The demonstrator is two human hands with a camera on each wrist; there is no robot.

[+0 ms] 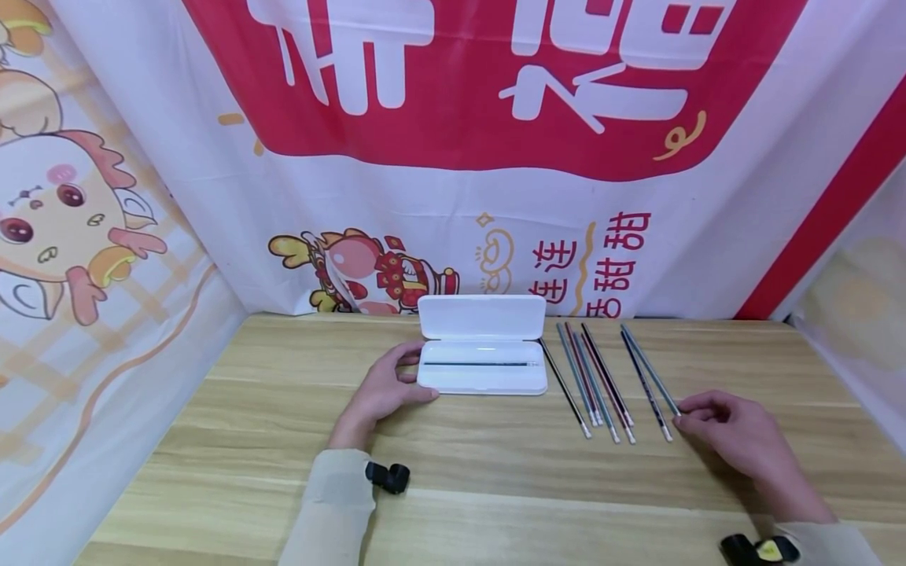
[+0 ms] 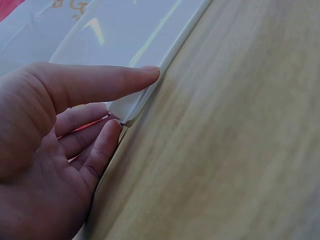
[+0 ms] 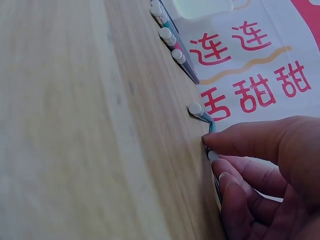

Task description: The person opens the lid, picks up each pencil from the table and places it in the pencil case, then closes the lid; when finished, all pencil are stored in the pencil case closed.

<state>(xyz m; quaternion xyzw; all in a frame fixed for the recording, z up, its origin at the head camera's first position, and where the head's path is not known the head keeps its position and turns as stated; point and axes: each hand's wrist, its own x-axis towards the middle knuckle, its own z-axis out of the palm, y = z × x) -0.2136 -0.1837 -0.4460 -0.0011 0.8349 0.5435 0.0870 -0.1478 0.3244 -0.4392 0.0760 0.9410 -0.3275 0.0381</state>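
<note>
A white pencil case [image 1: 483,391] stands open on the table with its lid raised at the back, and a single dark pencil [image 1: 481,364] lies inside it. My left hand [image 1: 385,385] grips the case at its left end, thumb [image 2: 120,82] over the front corner and fingers curled beside the end wall. At the right, my right hand [image 1: 732,432] pinches the eraser end of a blue-green pencil [image 1: 651,369] between thumb and fingers. That pencil's far tip meets a dark patterned pencil [image 1: 647,385] lying just to its left.
Between the case and my right hand, several pencils [image 1: 594,385] in blue, dark red and black lie with their eraser ends toward me. One black pencil [image 1: 565,387] starts right beside the case. A printed cloth [image 1: 481,236] hangs behind the wooden table [image 1: 495,464].
</note>
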